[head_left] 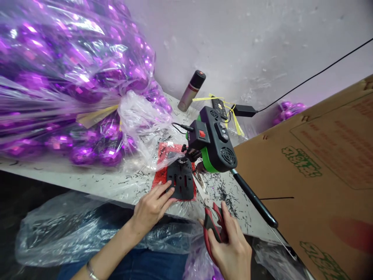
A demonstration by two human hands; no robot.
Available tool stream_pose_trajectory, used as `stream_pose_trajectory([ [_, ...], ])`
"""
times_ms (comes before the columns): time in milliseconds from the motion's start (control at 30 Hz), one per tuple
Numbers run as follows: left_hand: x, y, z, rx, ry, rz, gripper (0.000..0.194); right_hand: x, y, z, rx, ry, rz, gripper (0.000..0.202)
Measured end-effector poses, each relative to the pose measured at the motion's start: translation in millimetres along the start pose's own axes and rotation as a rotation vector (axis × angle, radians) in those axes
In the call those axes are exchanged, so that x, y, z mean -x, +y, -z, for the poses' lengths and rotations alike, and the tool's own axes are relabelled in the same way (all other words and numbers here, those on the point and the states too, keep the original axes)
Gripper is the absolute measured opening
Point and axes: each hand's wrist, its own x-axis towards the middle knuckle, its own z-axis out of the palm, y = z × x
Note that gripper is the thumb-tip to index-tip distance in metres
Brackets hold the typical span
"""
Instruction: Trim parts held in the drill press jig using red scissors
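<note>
My left hand (151,206) lies with its fingers stretched out, their tips on the edge of a black slotted base plate (185,184). Over the plate leans a black and green device (217,136) with round fan-like grilles and a red switch. In my right hand (234,245) is a pair of scissors (212,229) with red and black handles. Its blades point up and away, just right of the plate. A red sheet (160,161) lies under the plate, partly covered by clear plastic.
Bagged shiny purple balls (84,116) fill the left. A spray can (192,90) stands by the wall. At the right are a large cardboard box (329,171) and a black-handled rod (256,200). Black scraps (227,200) litter the table; a plastic sheet (72,229) covers the lap.
</note>
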Motion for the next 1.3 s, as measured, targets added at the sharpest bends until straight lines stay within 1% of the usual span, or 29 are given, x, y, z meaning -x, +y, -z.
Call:
stream_pose_trajectory([
  [100,1,-1,-0.5,-0.014,-0.008,-0.005,0.024,1,-3,-2,-0.023,0.01,-0.017,0.059],
  [267,2,-2,1.4,-0.027,-0.049,-0.007,0.024,0,-12,-7,-0.033,0.032,-0.002,0.056],
  [467,1,0,0.7,-0.024,-0.009,-0.012,0.024,4,-10,-7,-0.04,0.036,-0.027,0.055],
  [600,1,-1,0.5,-0.023,-0.014,-0.014,0.024,2,-14,-10,-0.036,0.025,-0.019,0.054],
  [767,1,-1,1.1,-0.012,-0.008,-0.009,0.023,6,-13,-9,-0.001,0.06,-0.049,0.053],
  [967,1,-1,0.7,-0.007,-0.006,-0.008,0.023,0,-20,-10,0.001,0.062,-0.001,0.053],
  [1133,1,-2,0.6,0.014,-0.003,0.002,0.023,10,-16,-9,0.002,0.071,-0.049,0.054],
  [1300,4,-3,-0.6,0.011,-0.019,0.008,0.026,8,-18,-12,0.024,0.077,-0.022,0.055],
])
